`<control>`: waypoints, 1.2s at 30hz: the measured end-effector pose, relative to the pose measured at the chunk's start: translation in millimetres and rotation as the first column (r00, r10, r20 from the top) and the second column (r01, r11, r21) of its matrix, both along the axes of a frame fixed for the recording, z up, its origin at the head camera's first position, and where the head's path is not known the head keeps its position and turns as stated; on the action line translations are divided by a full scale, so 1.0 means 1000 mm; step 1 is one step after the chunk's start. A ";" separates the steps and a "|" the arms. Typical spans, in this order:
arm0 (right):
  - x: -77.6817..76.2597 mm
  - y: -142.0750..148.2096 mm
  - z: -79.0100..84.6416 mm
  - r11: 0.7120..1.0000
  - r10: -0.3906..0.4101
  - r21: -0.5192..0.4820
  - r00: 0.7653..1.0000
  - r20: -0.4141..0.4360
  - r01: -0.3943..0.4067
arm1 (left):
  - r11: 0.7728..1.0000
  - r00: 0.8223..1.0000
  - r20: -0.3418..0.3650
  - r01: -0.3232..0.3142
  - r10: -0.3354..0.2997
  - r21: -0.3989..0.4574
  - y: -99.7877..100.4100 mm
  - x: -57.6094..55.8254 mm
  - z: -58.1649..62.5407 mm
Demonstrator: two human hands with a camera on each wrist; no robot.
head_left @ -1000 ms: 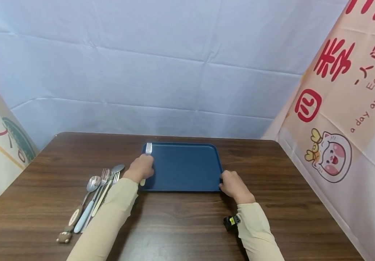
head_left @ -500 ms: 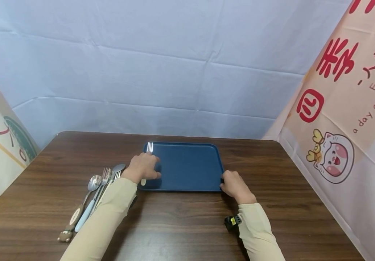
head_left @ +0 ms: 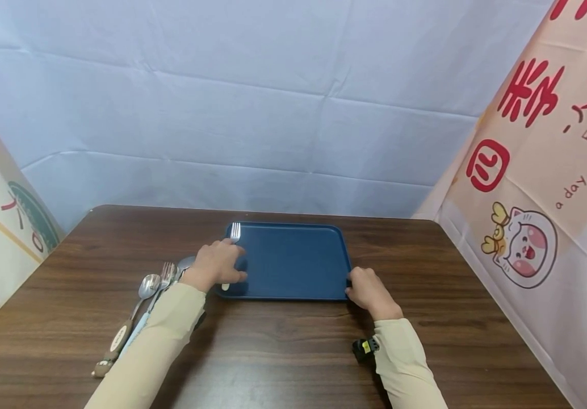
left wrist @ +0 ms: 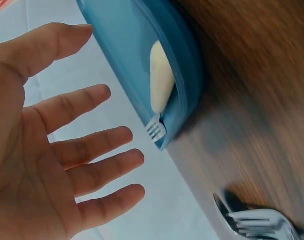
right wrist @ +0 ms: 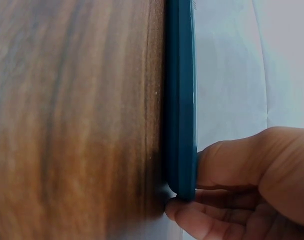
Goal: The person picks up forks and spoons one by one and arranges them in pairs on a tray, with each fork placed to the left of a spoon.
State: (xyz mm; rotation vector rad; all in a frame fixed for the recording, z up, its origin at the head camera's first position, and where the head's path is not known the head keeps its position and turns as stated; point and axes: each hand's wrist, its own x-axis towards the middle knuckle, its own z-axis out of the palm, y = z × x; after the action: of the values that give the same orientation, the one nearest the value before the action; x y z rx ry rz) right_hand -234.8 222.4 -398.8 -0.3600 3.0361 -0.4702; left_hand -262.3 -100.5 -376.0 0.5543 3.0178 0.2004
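A blue rectangular tray (head_left: 293, 261) lies on the table, and along its left end rests a fork (left wrist: 161, 80) with a cream handle. Over that end hovers my left hand (head_left: 215, 264), its fingers spread and nothing in them; in the head view it covers the fork's middle. In the left wrist view the left palm (left wrist: 42, 155) is apart from the fork. At the tray's near right corner my right hand (head_left: 370, 291) pinches the rim, the thumb on top and fingers below, as the right wrist view shows with the tray's edge (right wrist: 181, 100).
Left of the tray lies a group of cutlery: a spoon with a brown bear handle (head_left: 120, 335), a fork with a light blue handle (head_left: 167, 272), and another spoon (head_left: 186, 262) partly behind the left arm. A white cloth (head_left: 273, 113) hangs behind the wooden table (head_left: 283, 352).
My left hand has let go of the cream-handled fork on the tray, spread its fingers and drawn back slightly left. The right hand keeps its hold on the tray corner.
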 end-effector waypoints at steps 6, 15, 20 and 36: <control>0.000 0.000 0.000 1.000 0.002 0.002 1.000 0.000 -0.002 | 1.000 0.999 -0.035 -0.010 0.010 -0.019 -0.009 0.006 -0.001; 0.001 -0.001 0.001 1.000 0.009 -0.018 1.000 0.005 -0.009 | 1.000 0.996 -0.089 -0.016 0.015 -0.021 -0.025 0.017 -0.004; 0.002 0.001 0.002 0.999 0.029 -0.021 0.999 -0.022 -0.030 | 1.000 0.993 -0.119 0.021 -0.023 -0.016 -0.038 0.024 -0.003; 0.001 0.000 0.001 1.000 0.011 0.000 1.000 -0.006 -0.011 | 1.000 0.996 -0.090 -0.006 0.008 0.029 -0.073 0.049 -0.012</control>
State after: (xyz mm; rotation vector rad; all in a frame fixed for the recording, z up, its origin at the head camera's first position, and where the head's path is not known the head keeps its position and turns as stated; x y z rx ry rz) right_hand -234.1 222.3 -397.9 -0.3792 3.0377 -0.4693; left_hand -213.8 -173.2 -387.8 0.5705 3.1090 0.2259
